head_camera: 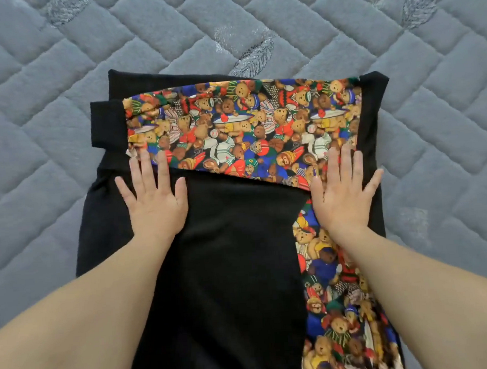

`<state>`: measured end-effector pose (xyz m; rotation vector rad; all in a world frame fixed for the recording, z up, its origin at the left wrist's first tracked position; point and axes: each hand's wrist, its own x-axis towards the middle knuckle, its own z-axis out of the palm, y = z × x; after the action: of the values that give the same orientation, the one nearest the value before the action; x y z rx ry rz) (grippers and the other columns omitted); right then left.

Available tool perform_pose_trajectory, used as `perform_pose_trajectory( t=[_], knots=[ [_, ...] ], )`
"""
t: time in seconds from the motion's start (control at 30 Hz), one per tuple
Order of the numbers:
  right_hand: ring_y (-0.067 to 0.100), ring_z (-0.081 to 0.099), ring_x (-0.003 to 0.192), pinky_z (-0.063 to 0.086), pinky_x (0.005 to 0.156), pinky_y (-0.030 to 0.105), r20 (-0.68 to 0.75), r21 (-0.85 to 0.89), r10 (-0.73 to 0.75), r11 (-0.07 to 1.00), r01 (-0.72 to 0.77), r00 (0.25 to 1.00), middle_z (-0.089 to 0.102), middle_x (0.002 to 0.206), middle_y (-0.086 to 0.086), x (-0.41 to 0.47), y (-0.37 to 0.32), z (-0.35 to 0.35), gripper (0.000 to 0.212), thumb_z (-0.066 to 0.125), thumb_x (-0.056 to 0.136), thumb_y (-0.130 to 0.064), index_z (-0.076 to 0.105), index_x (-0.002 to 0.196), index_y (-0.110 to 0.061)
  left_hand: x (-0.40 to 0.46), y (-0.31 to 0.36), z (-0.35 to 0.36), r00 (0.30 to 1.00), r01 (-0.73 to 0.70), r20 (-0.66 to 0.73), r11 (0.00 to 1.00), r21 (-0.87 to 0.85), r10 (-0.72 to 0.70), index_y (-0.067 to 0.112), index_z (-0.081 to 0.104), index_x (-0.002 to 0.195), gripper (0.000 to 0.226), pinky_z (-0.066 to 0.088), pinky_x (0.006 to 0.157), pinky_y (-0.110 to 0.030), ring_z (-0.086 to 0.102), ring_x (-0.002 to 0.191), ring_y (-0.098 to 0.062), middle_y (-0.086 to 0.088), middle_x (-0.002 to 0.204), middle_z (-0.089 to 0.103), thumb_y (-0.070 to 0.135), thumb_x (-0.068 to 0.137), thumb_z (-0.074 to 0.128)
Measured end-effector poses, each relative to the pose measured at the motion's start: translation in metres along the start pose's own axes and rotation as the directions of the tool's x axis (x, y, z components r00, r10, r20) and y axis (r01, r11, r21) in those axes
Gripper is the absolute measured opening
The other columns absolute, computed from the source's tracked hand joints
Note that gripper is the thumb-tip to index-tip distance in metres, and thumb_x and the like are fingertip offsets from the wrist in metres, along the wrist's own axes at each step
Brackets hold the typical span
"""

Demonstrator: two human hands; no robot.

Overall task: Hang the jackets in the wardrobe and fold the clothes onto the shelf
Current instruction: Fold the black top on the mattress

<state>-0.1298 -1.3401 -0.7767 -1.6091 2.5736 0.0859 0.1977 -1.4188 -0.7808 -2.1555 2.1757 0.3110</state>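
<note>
Lying flat on the bed [59,81], the black garment [229,256] with teddy-bear print panels ran from the near edge of the view up to the middle, spread lengthwise toward the person. One printed sleeve [241,127] was folded crosswise over the chest, its black cuff [109,124] sticking out past the left side; a second printed panel [338,307] ran down the right side toward the camera.

Left hand [155,201] pressed palm-down at the lower left corner of the folded sleeve, fingers [145,167] straight and spread wide, holding nothing. Right hand [342,195] did the same at the sleeve's right end, fingers straight and fanned, gripping nothing. Judged purpose: both palms pinned and smoothed the crosswise fold so it would hold flat before the next fold. The soft cloth looked likely to shift if released unsmoothed.

Quilted grey bed cover carried stitched leaf motifs [254,58]. No brand, label or readable writing seen on garment or cover; the print showed only bears in sports clothing. Wardrobe and shelf not in view.
</note>
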Motion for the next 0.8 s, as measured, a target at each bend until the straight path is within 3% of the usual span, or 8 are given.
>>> perform_pose_trajectory(
  t=[0.13, 0.37, 0.5, 0.53, 0.6, 0.67, 0.73, 0.8],
  knots=[
    [0.033, 0.004, 0.150, 0.007, 0.114, 0.068, 0.069, -0.041, 0.006, 0.999, -0.003, 0.998, 0.004, 0.165, 0.007, -0.100, 0.032, 0.012, 0.066, 0.015, 0.099, -0.051, 0.006, 0.158, -0.024, -0.081, -0.027, 0.006, 0.982, 0.112, 0.146, 0.990, 0.086, -0.123, 0.031, -0.009, 0.157, 0.072, -0.011, 0.115, -0.063, -0.017, 0.150, -0.027, -0.001, 0.165, -0.014, 0.066, 0.094, 0.001],
    [0.036, 0.001, 0.150, 0.010, 0.114, 0.068, 0.212, -0.008, 0.158, 0.987, -0.160, 0.964, 0.000, 0.165, 0.009, -0.216, 0.058, 0.012, 0.066, 0.025, 0.100, -0.053, 0.006, 0.158, -0.026, -0.210, -0.060, 0.022, 0.910, 0.267, 0.289, 0.954, 0.138, -0.297, 0.041, -0.022, 0.151, 0.081, -0.019, 0.109, -0.065, -0.024, 0.148, -0.023, 0.003, 0.163, -0.024, 0.080, 0.080, -0.013],
    [0.037, 0.006, 0.148, 0.016, 0.116, 0.062, 0.280, -0.014, 0.284, 0.956, -0.292, 0.917, 0.002, 0.164, 0.013, -0.267, 0.067, 0.011, 0.071, 0.024, 0.098, -0.058, 0.007, 0.158, -0.025, -0.242, -0.071, 0.020, 0.887, 0.288, 0.335, 0.948, 0.135, -0.317, 0.044, -0.022, 0.150, 0.081, -0.015, 0.106, -0.072, -0.025, 0.148, -0.017, 0.005, 0.163, -0.023, 0.083, 0.081, -0.006],
    [0.037, 0.009, 0.148, 0.018, 0.116, 0.060, 0.292, -0.001, 0.319, 0.943, -0.333, 0.902, 0.003, 0.163, 0.015, -0.278, 0.067, 0.010, 0.071, 0.024, 0.097, -0.060, 0.007, 0.157, -0.025, -0.248, -0.071, 0.016, 0.894, 0.310, 0.313, 0.947, 0.085, -0.321, 0.045, -0.018, 0.151, 0.079, -0.009, 0.107, -0.073, -0.021, 0.149, -0.017, 0.005, 0.164, -0.019, 0.081, 0.085, 0.005],
    [0.038, 0.018, 0.143, 0.023, 0.113, 0.056, 0.298, 0.017, 0.412, 0.900, -0.436, 0.861, 0.010, 0.160, 0.017, -0.297, 0.062, 0.008, 0.072, 0.026, 0.096, -0.063, 0.006, 0.156, -0.027, -0.260, -0.073, 0.010, 0.915, 0.398, 0.131, 0.909, -0.126, -0.382, 0.037, 0.000, 0.156, 0.078, 0.009, 0.110, -0.070, -0.002, 0.151, -0.024, -0.003, 0.165, -0.002, 0.066, 0.092, 0.035],
    [0.038, 0.029, 0.135, 0.030, 0.108, 0.054, 0.303, 0.040, 0.528, 0.824, -0.565, 0.793, 0.022, 0.152, 0.018, -0.315, 0.055, 0.005, 0.073, 0.031, 0.095, -0.064, 0.007, 0.154, -0.028, -0.264, -0.084, -0.001, 0.780, 0.584, 0.047, 0.700, -0.410, -0.624, 0.020, 0.023, 0.152, 0.077, 0.026, 0.109, -0.060, 0.025, 0.142, -0.035, -0.013, 0.158, 0.022, 0.048, 0.087, 0.053],
    [0.039, 0.037, 0.126, 0.033, 0.103, 0.053, 0.275, 0.099, 0.604, 0.756, -0.647, 0.748, 0.034, 0.141, 0.020, -0.334, 0.049, 0.002, 0.073, 0.040, 0.094, -0.063, 0.015, 0.151, -0.026, -0.262, -0.100, -0.011, 0.632, 0.730, 0.184, 0.499, -0.466, -0.753, 0.013, 0.042, 0.135, 0.063, 0.031, 0.106, -0.054, 0.034, 0.134, -0.037, -0.013, 0.149, 0.037, 0.046, 0.083, 0.053],
    [0.040, 0.039, 0.122, 0.033, 0.101, 0.053, 0.247, 0.172, 0.652, 0.699, -0.695, 0.717, 0.038, 0.136, 0.020, -0.346, 0.046, 0.001, 0.070, 0.048, 0.092, -0.059, 0.020, 0.148, -0.027, -0.255, -0.111, -0.022, 0.683, 0.723, 0.317, 0.548, -0.421, -0.658, 0.012, 0.048, 0.129, 0.059, 0.032, 0.104, -0.050, 0.032, 0.132, -0.035, -0.009, 0.145, 0.039, 0.050, 0.084, 0.052]
  ],
)
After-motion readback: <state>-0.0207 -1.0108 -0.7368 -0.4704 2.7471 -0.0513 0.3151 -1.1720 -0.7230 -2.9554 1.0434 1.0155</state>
